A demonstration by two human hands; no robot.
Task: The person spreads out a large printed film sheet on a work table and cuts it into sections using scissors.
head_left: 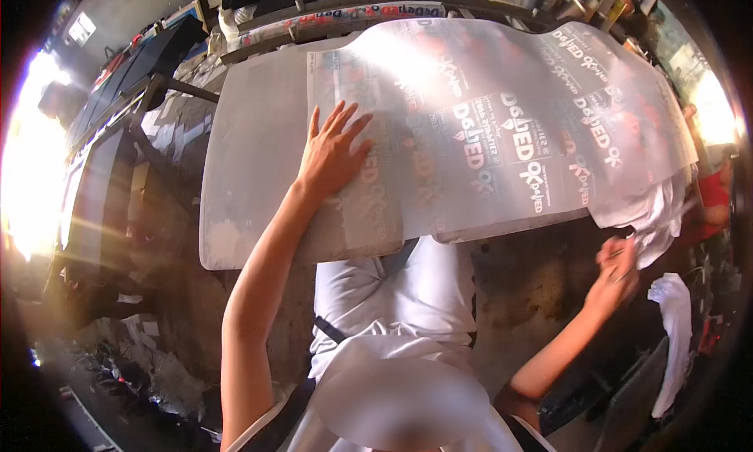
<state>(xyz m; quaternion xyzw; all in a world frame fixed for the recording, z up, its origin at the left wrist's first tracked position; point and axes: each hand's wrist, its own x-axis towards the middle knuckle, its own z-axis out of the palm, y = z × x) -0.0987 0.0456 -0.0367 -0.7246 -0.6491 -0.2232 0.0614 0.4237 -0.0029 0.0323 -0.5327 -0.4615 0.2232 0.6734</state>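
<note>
Resting left hand [333, 154] with fingers apart on sheet [510, 114]; curling right hand [616, 270] (blurred, cannot tell grip) near cloth [647, 216] below sheet.

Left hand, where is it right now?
Head view, left of centre: the left hand lies spread on the printed translucent sheeting, near its left edge.

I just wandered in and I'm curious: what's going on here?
A seated person has the left hand spread flat on a large, see-through printed sheet lying over a grey board. The right hand is off the board, just below a crumpled white cloth at the right end. It is blurred and curled, so I can't tell what, if anything, its fingers hold.
</note>
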